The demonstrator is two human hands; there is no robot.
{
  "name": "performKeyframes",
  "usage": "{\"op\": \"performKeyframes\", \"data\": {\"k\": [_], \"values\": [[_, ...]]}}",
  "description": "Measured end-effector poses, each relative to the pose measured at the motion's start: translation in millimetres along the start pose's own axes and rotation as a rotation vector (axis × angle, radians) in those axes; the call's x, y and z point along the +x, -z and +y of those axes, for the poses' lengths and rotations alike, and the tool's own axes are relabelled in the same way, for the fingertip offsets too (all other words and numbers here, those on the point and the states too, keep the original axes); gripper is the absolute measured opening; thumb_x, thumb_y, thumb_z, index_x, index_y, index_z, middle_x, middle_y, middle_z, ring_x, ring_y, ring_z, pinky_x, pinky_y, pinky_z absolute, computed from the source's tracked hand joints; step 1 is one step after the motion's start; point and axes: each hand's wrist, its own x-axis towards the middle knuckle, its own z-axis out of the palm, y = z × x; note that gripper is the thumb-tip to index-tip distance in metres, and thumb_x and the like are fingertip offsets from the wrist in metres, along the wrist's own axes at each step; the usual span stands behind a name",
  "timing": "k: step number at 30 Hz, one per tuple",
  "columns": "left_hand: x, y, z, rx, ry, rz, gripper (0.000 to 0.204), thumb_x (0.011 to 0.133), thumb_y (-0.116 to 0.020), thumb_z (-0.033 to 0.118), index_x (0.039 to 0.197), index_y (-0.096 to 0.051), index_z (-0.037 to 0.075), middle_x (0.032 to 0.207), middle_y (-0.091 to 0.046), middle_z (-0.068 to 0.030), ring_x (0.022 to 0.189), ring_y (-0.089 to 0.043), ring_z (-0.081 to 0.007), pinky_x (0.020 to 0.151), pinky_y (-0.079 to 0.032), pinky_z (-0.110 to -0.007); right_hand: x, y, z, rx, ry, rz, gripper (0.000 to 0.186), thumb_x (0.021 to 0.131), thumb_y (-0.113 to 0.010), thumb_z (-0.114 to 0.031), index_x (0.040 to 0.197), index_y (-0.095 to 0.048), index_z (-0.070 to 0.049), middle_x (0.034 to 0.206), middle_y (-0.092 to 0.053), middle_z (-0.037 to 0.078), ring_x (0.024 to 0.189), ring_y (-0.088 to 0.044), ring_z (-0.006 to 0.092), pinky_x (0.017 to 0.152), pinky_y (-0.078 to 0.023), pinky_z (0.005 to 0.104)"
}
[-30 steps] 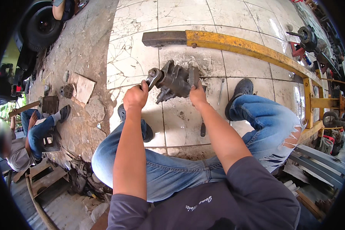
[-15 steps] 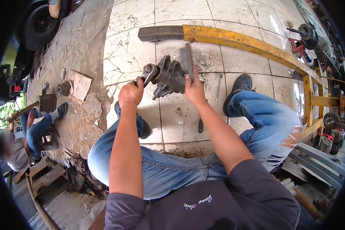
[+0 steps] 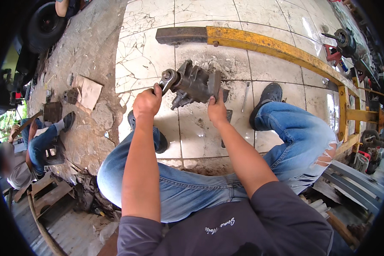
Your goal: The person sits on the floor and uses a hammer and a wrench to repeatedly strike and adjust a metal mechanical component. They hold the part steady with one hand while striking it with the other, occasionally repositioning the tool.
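Observation:
My left hand (image 3: 147, 102) is closed around the lever arm (image 3: 168, 79) of a greasy dark metal steering gearbox (image 3: 194, 85), holding it tilted above the tiles between my feet. My right hand (image 3: 218, 109) grips a dark, narrow brush (image 3: 215, 84), which lies against the gearbox's right end. Its bristles are hard to make out. On the floor just right of that hand lies a slim metal tool (image 3: 245, 97). Closer to me, a dark flat tool (image 3: 224, 132) is partly hidden by my right forearm.
A yellow steel frame (image 3: 260, 42) with a dark end crosses the tiles ahead and runs down the right side. Metal parts (image 3: 344, 42) stand beyond it. Cardboard (image 3: 88, 94) lies on rough concrete at left, where another person (image 3: 23, 166) sits holding a long object. A tyre (image 3: 46, 23) is far left.
My right hand has brought the brush down from above the gearbox onto its right end. My left hand keeps its hold on the lever arm, nearly unmoved.

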Motion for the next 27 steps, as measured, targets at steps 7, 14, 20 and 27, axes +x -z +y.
{"op": "performKeyframes", "data": {"k": [7, 14, 20, 27], "values": [[2.0, 2.6, 1.5, -0.032, 0.003, 0.01, 0.063, 0.095, -0.033, 0.057, 0.101, -0.074, 0.009, 0.104, -0.069, -0.0207, 0.101, -0.065, -0.0377, 0.09, -0.05, -0.045, -3.3, 10.7, 7.5, -0.048, -0.138, -0.118, 0.061, 0.1, -0.045, -0.025, 0.154, -0.018, -0.014, 0.115, -0.064, 0.025, 0.088, -0.065, 0.0445, 0.081, -0.051, 0.0472], [5.0, 1.0, 1.4, -0.056, -0.015, -0.028, 0.062, 0.096, -0.031, 0.055, 0.103, -0.074, 0.01, 0.106, -0.07, -0.0188, 0.103, -0.065, -0.0365, 0.091, -0.05, -0.044, -16.0, 0.5, -44.7, 0.0, 0.455, 0.097, 0.063, 0.099, -0.046, -0.022, 0.154, -0.016, -0.011, 0.133, -0.052, 0.03, 0.119, -0.054, 0.0455, 0.099, -0.044, 0.0454], [10.0, 2.0, 0.3, -0.058, -0.023, -0.016, 0.062, 0.096, -0.032, 0.055, 0.103, -0.074, 0.011, 0.103, -0.07, -0.0197, 0.1, -0.065, -0.0365, 0.09, -0.05, -0.045, -21.4, -9.4, -5.8, 0.014, 0.066, -0.129, 0.064, 0.1, -0.044, -0.023, 0.154, -0.012, -0.01, 0.122, -0.059, 0.031, 0.107, -0.061, 0.0469, 0.09, -0.049, 0.0451], [7.4, -3.9, -5.2, -0.083, -0.043, -0.021, 0.064, 0.097, -0.031, 0.054, 0.1, -0.074, 0.008, 0.1, -0.07, -0.0206, 0.098, -0.066, -0.037, 0.089, -0.05, -0.045, -27.5, -15.5, -40.7, -0.02, 0.473, 0.044, 0.063, 0.102, -0.043, -0.027, 0.155, -0.013, -0.011, 0.122, -0.059, 0.03, 0.106, -0.062, 0.0446, 0.094, -0.048, 0.0441]]}}
